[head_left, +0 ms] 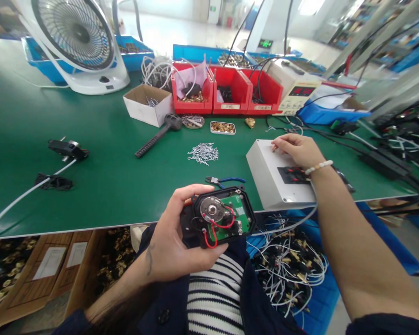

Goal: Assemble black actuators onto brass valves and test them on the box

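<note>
My left hand (172, 232) is closed round a black housing (219, 216) held above my lap. A green circuit board, a round metal disc and red wires show inside it. My right hand (296, 150) rests on top of a white box (272, 179) at the near right of the green table, fingers curled loosely with the fingertips touching the lid. A bead bracelet sits on that wrist. Blue-handled pliers (226, 180) lie on the table just beyond the housing.
A pile of small metal clips (203, 153) lies mid-table, a black mallet (158, 135) behind it. Red bins (226, 90), a cardboard box (148, 104), a white fan (78, 42) and a meter (296, 93) line the back. A blue crate of wired parts (293, 270) sits below the edge.
</note>
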Available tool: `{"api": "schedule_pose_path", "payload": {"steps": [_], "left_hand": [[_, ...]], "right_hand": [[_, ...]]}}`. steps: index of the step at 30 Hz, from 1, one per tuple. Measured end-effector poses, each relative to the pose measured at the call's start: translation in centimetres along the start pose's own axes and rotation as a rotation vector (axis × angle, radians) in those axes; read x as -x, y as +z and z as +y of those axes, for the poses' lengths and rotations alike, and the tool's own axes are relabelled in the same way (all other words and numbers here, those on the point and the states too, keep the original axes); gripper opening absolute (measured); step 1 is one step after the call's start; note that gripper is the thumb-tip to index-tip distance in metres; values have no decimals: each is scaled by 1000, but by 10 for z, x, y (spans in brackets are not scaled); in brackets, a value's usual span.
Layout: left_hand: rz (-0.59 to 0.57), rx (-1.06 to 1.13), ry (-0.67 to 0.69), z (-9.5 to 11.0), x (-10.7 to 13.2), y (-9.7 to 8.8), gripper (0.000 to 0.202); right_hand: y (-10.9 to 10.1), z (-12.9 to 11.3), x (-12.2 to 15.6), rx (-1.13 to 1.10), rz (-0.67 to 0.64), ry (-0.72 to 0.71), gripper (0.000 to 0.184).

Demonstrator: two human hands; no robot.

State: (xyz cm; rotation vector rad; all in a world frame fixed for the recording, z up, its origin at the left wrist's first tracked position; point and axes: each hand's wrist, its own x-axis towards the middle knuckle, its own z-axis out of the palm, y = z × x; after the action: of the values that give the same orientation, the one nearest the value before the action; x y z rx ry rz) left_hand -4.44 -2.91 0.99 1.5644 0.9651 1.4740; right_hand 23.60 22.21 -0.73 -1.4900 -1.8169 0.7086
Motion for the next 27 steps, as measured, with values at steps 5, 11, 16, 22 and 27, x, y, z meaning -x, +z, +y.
{"api": "schedule_pose_path", "payload": {"steps": [5,11,16,22,27], "left_hand": [[14,-7,10,2,0,2,66],[2,-1,1,1,1,2,68],[-5,15,-1,1,2,0,70],[-6,36,-51,2,3,1,70],[74,247,-229,-4,1,-1,52]], "right_hand": [[-1,5,-2,21,-7,-16,29],[-1,4,-1,37,5,-30,35],[-2,3,-2,26,-3,-20,27],[1,1,2,5,14,-10,19],[-1,5,-6,-88,111,-57,15]]}}
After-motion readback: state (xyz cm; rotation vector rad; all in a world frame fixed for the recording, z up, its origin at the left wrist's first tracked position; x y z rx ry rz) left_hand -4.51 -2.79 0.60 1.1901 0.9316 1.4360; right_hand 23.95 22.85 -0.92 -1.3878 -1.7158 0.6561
